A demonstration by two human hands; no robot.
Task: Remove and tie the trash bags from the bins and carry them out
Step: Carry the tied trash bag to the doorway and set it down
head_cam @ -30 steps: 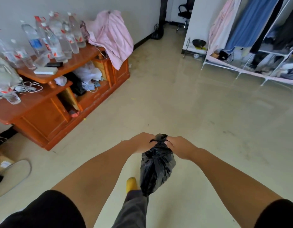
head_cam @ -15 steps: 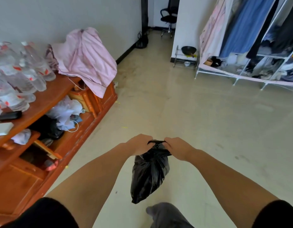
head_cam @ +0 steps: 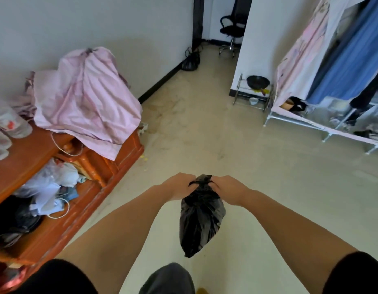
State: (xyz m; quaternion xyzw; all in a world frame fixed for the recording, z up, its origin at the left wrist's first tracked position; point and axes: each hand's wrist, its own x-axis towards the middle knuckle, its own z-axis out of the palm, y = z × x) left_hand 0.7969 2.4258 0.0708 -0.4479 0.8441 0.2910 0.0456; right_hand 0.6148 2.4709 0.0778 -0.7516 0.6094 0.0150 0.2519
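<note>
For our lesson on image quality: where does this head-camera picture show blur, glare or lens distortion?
Head view: bottles at the left edge are smeared; wardrobe rack and wall lines bow from the wide lens; the floor carries a soft sheen; hands and black bag stay fairly sharp.

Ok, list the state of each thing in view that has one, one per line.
black trash bag: gathered shut at the neck, hanging off the floor.
left hand: closed on the bag's neck.
right hand: closed on the bag's neck.
pink cloth: crumpled, draped over the cabinet's end.
wooden cabinet: open shelves, stuffed with clutter.
office chair: upright, unoccupied.
</note>
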